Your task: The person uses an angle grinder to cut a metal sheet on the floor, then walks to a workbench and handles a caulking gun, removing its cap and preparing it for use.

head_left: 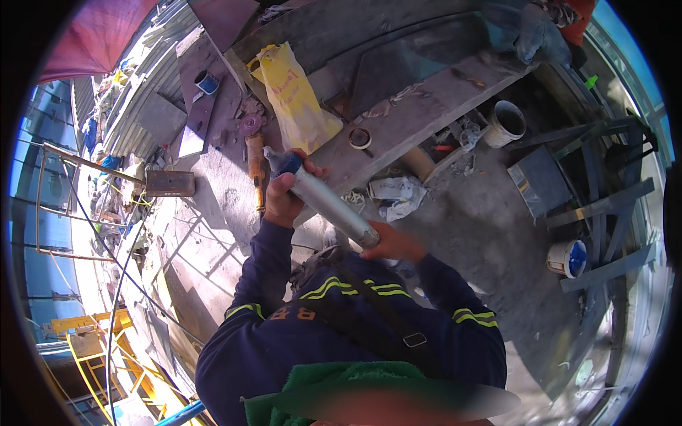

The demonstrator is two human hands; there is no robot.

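A caulking gun with a silver metal barrel [332,204] lies slantwise in front of my chest, its grey cone nozzle toward the upper left. My left hand [284,201] is closed around the front end, at the blue collar [285,165], with the thumb on the near side. At the lower, rear end, my right hand [393,243] grips the barrel; its fingers and any handle there are partly hidden. Just beyond my left hand, an orange angle grinder [255,160] with a pinkish disc lies on the dusty surface, apart from the gun.
A yellow sack [295,103] and a small round tin [360,138] sit on the ledge ahead. White buckets [506,122] stand to the right near metal bars [611,202]. Crumpled white wrapping [398,195] lies past my right hand. Cables and yellow scaffolding [117,355] are at left.
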